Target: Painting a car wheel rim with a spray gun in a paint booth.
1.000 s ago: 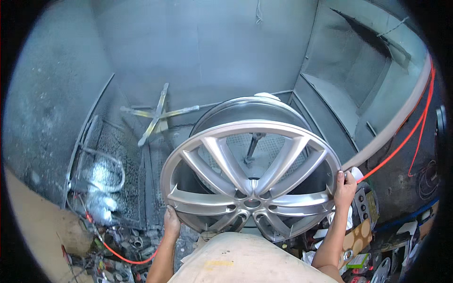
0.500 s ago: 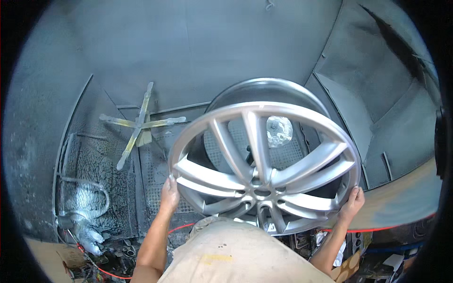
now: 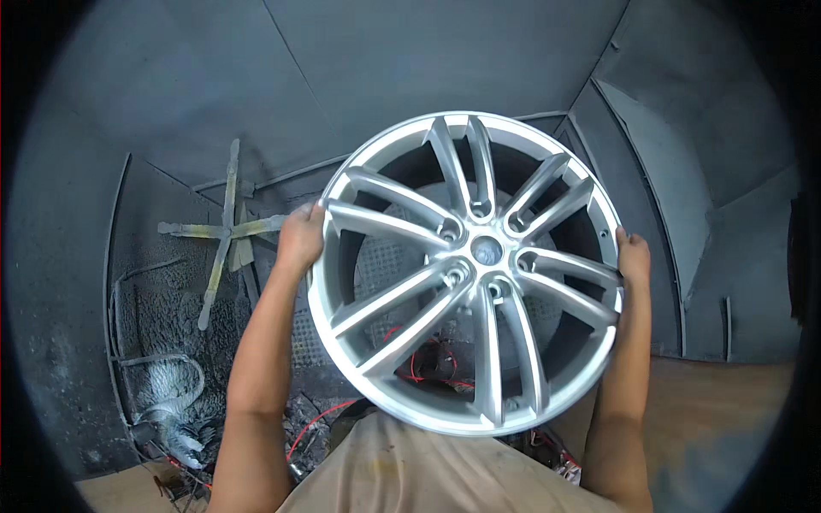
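A silver alloy wheel rim (image 3: 487,250) with paired spokes and a round centre hole is held up in front of me, its spoked face toward me. My left hand (image 3: 302,236) grips the outer edge at the rim's upper left, fingers wrapped behind it. On the opposite side my right hand (image 3: 633,256) is closed on the right edge. Through the gaps between the spokes the rim's dark inner barrel and the floor beyond show. Most of both hands' fingers are hidden behind the edge.
A cross-shaped stand (image 3: 227,231) with paint-coated arms is at the left. Grey panels (image 3: 410,68) enclose the back and sides. A bent metal frame (image 3: 192,363) sits at lower left, and a red hose (image 3: 321,419) runs along the floor near me.
The rim has been raised and tipped so that its face is turned more fully toward me. Both hands have moved up with it, and its spokes have rotated.
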